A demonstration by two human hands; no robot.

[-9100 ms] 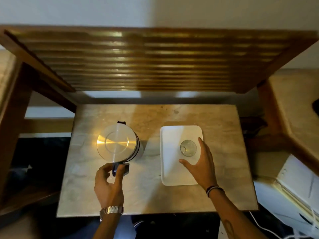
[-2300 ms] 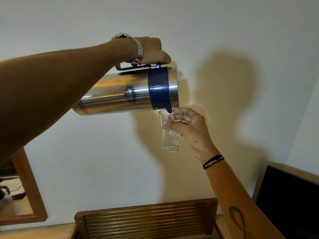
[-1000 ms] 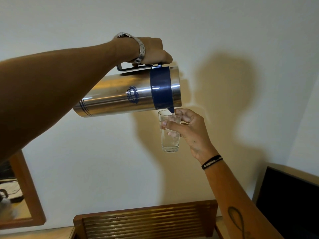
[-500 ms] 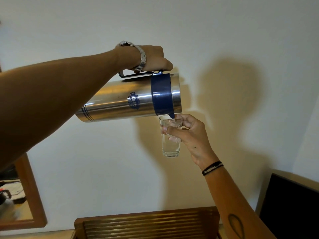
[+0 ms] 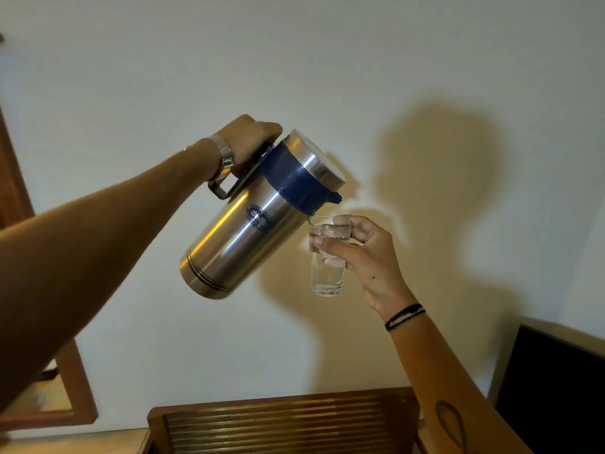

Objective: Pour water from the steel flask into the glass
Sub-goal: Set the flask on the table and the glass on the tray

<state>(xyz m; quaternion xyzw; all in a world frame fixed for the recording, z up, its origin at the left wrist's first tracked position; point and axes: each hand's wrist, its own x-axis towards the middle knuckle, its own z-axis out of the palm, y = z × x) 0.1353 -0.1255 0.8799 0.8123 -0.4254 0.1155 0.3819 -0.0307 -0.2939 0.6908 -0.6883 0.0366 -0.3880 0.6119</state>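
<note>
Flanking flask (image 5: 248, 224): glass (image 5: 327, 270), wall (image 5: 327, 60).

A slatted wooden shelf (image 5: 288, 421) spans the lower edge, nothing visibly resting on it.

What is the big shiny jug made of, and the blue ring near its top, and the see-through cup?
The tall silver flask looks like brushed steel: it shows streaky bright reflections. The dark blue collar with a spout seems to be plastic, matte and moulded, though that is less certain. The clear tumbler looks like glass: you can see fingers and water through it.
</note>
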